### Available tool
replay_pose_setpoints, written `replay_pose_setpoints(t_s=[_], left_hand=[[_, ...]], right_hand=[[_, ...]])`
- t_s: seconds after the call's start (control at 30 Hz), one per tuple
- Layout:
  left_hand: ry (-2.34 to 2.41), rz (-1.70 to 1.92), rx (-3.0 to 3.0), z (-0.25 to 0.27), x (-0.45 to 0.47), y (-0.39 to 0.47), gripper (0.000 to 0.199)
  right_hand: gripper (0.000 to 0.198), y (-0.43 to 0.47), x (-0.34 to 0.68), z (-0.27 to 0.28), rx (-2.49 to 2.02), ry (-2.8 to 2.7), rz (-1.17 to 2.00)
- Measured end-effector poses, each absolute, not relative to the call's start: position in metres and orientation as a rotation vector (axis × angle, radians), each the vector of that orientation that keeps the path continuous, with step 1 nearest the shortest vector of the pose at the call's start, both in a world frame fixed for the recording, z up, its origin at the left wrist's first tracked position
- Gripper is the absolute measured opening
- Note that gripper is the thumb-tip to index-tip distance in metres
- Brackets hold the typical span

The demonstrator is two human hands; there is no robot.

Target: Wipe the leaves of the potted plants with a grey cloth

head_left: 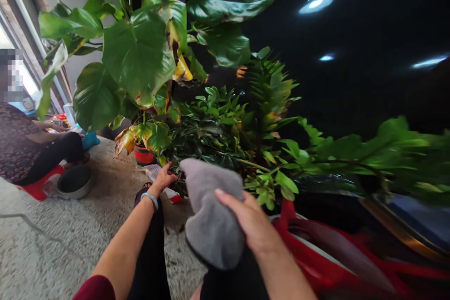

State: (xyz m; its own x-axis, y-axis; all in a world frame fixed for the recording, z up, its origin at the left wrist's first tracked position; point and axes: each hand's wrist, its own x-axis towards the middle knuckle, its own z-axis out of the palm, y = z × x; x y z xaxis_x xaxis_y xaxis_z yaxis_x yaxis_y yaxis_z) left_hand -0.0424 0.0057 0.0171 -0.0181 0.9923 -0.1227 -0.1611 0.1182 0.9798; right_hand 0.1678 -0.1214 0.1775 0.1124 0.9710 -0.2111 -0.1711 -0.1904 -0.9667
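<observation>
A grey cloth [214, 215] is bunched in my right hand [251, 215], with the thumb lying across its top and the cloth hanging down in front of my knees. My left hand [165, 179], with a light bangle on the wrist, reaches forward at the edge of the dark green foliage [200, 138]. Its fingers look parted, and I see nothing held in them; whether they touch a leaf I cannot tell. Just beyond it is a red pot [143, 155] with yellowing leaves. A large broad-leaved plant [137, 56] rises above.
At the left a person [21, 140] sits on a red stool [44, 185] beside a grey basin [74, 182]. A red bag [316, 253] stands at my right. Leafy branches [369, 147] reach across the right side before a dark glossy surface [351, 23].
</observation>
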Motion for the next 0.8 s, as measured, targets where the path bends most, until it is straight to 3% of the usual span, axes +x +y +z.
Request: replay_pose_setpoints(t_s=[0.13, 0.27, 0.43, 0.57, 0.67, 0.8], left_hand=[[1.106, 1.235, 0.965, 0.021, -0.034, 0.001, 0.064], [0.973, 1.257, 0.840, 0.022, -0.025, -0.001, 0.067], [0.860, 1.269, 0.751, 0.024, -0.025, 0.001, 0.061], [0.871, 1.257, 0.773, 0.027, -0.026, -0.001, 0.038], [0.906, 1.251, 0.800, 0.027, -0.023, -0.004, 0.042], [0.908, 1.257, 0.801, 0.023, -0.019, -0.007, 0.047]], right_hand=[[0.036, -0.063, 0.189, 0.204, -1.142, -0.628, 0.980], [0.016, -0.054, 0.170, 0.177, -1.214, -0.481, 1.319], [0.027, -0.129, 0.162, 0.142, -1.330, -0.696, 1.530], [0.042, -0.118, 0.186, 0.171, -1.275, -0.670, 1.170], [0.038, -0.073, 0.191, 0.188, -1.164, -0.565, 0.925], [0.025, -0.066, 0.169, 0.167, -1.270, -0.654, 1.283]])
